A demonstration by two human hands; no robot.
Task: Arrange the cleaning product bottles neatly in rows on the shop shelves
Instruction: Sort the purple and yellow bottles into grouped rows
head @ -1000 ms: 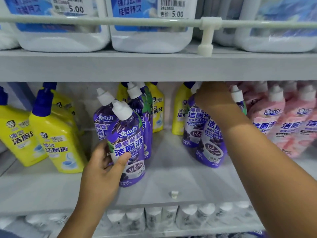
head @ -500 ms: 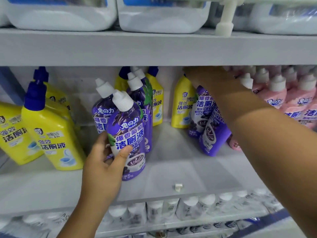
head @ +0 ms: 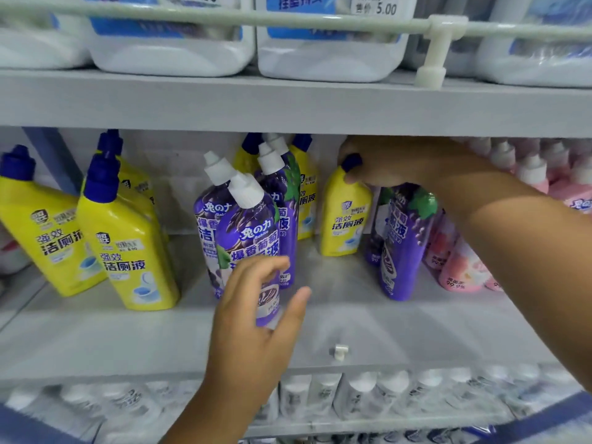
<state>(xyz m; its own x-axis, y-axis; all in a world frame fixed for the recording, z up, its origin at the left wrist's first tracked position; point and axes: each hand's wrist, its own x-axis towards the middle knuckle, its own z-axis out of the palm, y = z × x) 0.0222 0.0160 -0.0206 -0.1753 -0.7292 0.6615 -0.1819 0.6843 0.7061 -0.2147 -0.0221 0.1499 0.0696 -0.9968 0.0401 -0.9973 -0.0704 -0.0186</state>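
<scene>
On the middle shelf (head: 368,318) stands a front purple bottle (head: 248,238) with a white cap, with more purple ones (head: 282,193) behind it. My left hand (head: 256,318) hovers just in front of it, fingers spread and relaxed, holding nothing. My right hand (head: 384,165) reaches deep under the upper shelf and grips the blue cap of a yellow bottle (head: 344,216). Right of that bottle lean two more purple bottles (head: 403,245). Yellow bottles (head: 121,238) stand at the left, pink ones (head: 461,267) at the right.
Large white jugs (head: 173,49) sit on the upper shelf behind a rail (head: 320,19) with a post (head: 432,59). A small white peg (head: 339,351) sticks up near the middle shelf's front edge. White-capped bottles (head: 368,395) fill the shelf below.
My left hand has let go of the front purple bottle and opened. My right hand has shifted from the right purple bottles to the yellow bottle's cap.
</scene>
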